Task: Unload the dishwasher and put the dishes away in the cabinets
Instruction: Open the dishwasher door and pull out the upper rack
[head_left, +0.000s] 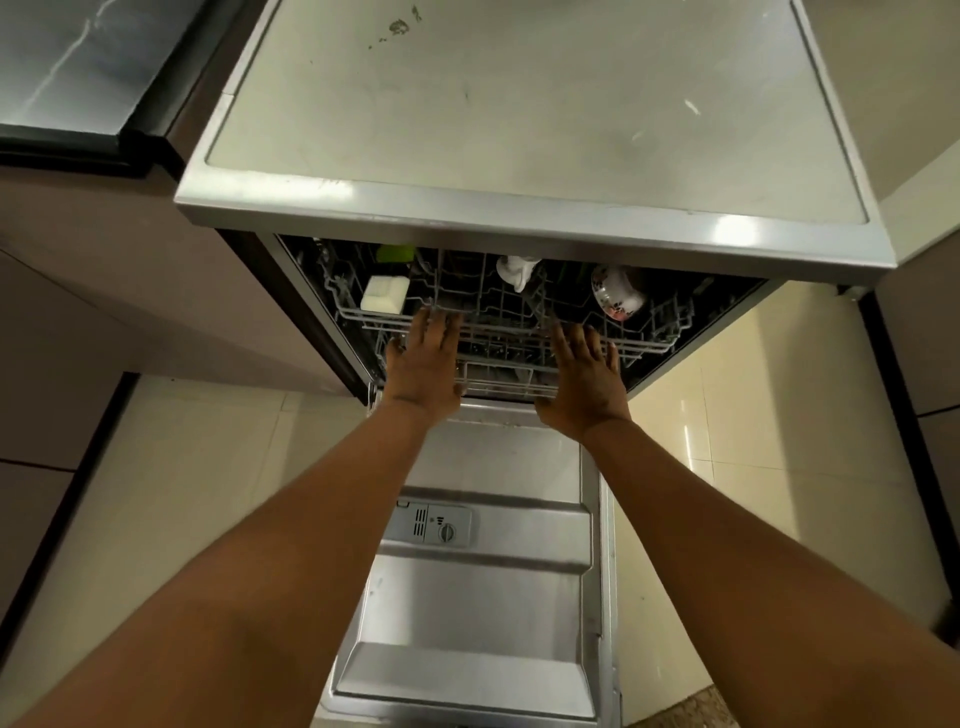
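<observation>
The dishwasher stands open, its steel door (483, 582) folded down toward me. The grey wire upper rack (498, 312) sits mostly inside. In it I see a square cream dish (384, 295) at the left, a green item (396, 253) behind it, a white cup (517, 270) in the middle and a floral-patterned cup (617, 296) at the right. My left hand (423, 364) and my right hand (587, 382) lie flat on the rack's front edge, fingers spread, holding nothing. The lower rack is mostly hidden.
The dishwasher's flat steel top (519, 114) overhangs the rack. Brown cabinet fronts (130, 291) stand to the left and far right. A dark glass-fronted unit (78, 67) is at the upper left. Cream floor tiles (753, 426) flank the lowered door.
</observation>
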